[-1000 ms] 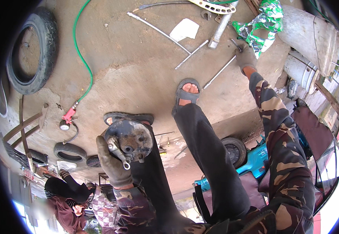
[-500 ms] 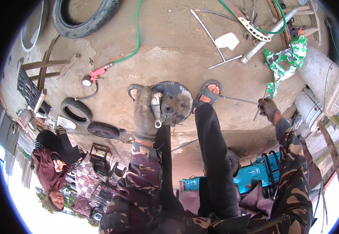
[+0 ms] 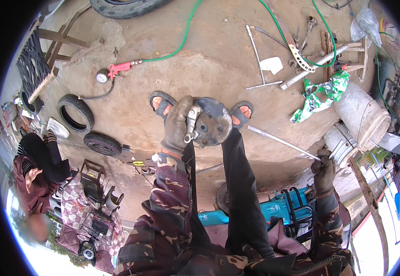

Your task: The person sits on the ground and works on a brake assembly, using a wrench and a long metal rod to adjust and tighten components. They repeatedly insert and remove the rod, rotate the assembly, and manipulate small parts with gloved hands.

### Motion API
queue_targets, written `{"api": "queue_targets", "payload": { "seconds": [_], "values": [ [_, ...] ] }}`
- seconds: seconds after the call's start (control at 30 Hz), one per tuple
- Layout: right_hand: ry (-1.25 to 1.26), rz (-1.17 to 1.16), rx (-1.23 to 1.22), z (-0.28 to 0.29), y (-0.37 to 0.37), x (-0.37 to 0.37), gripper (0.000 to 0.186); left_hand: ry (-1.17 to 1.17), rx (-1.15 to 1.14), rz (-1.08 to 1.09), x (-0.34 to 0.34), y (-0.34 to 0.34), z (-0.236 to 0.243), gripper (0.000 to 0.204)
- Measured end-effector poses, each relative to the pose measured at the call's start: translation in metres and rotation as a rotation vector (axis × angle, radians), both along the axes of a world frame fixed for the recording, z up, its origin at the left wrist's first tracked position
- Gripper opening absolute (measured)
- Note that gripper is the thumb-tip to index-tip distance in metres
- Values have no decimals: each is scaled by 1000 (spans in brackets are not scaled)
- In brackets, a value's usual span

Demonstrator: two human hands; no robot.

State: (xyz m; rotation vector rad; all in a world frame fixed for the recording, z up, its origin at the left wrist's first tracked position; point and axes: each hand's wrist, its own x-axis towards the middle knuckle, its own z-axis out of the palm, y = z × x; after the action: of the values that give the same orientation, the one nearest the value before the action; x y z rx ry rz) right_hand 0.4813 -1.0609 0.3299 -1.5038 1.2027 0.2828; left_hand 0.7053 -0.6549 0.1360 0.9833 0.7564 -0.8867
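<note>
A dark round brake plate (image 3: 216,120) with a silver lever arm (image 3: 191,120) on its face is held up by my left hand (image 3: 176,128). That hand wears a worn brown-grey glove and is closed around the plate's left edge. My right hand (image 3: 323,174), gloved too, is out to the right. Its fingers are wrapped round the handle end of a long metal T-handle wrench (image 3: 283,141). The wrench's shaft slants up and left, its far end near my right sandal (image 3: 242,114) and apart from the plate.
Left lie a red air gauge (image 3: 119,68) on a green hose (image 3: 184,39) and small tires (image 3: 75,113). Upper right are another T-shaped wrench (image 3: 257,57), a metal pipe (image 3: 317,65) and a green-white wrapper (image 3: 322,97). A metal drum (image 3: 361,106) stands right; a person (image 3: 41,170) sits left.
My right hand has moved lower, and the wrench now slants more steeply with more of its shaft showing. The plate stays in my left hand, slightly turned. My view has shifted.
</note>
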Motion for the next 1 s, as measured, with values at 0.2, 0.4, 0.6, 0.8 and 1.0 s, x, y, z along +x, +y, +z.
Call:
{"api": "queue_targets", "payload": {
  "seconds": [0.2,0.4,0.6,0.8,1.0],
  "values": [
    [-63,-157,281,29,53,71,24,14,-55,-2,7,14,6,38],
    [18,-188,215,-4,86,101,22,-67,-68,-14,9,29,4,36],
    [122,-179,163,-27,96,102,24,-97,-78,34,7,30,4,33],
    [158,-198,220,-41,96,96,22,-133,-73,-23,3,30,2,37],
    [161,-262,303,-43,96,92,27,-125,-101,-46,1,32,0,40]
  ]
}}
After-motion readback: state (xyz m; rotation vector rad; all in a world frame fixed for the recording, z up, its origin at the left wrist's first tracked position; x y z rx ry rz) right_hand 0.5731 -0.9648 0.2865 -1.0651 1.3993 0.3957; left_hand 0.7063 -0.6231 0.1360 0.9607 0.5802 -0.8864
